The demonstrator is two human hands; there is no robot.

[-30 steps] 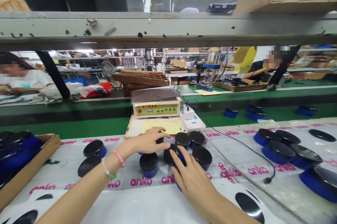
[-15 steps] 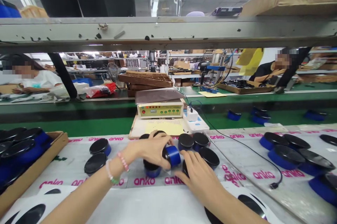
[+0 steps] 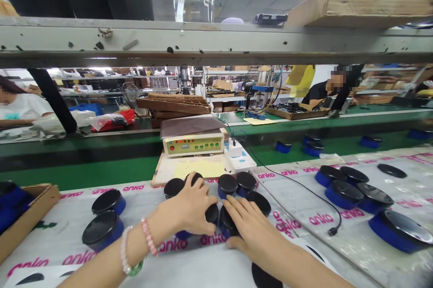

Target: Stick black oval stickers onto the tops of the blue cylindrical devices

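Grouping pucks (image 3: 212,213), I judge; left hand (image 3: 189,209) half-curled, right hand (image 3: 253,225) flattish, five o'clock; holds unclear; next: light touch.

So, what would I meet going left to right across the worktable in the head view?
Cardboard box, two black-topped blue pieces, left hand, right hand, cable plug, large shiny blue-and-black piece.
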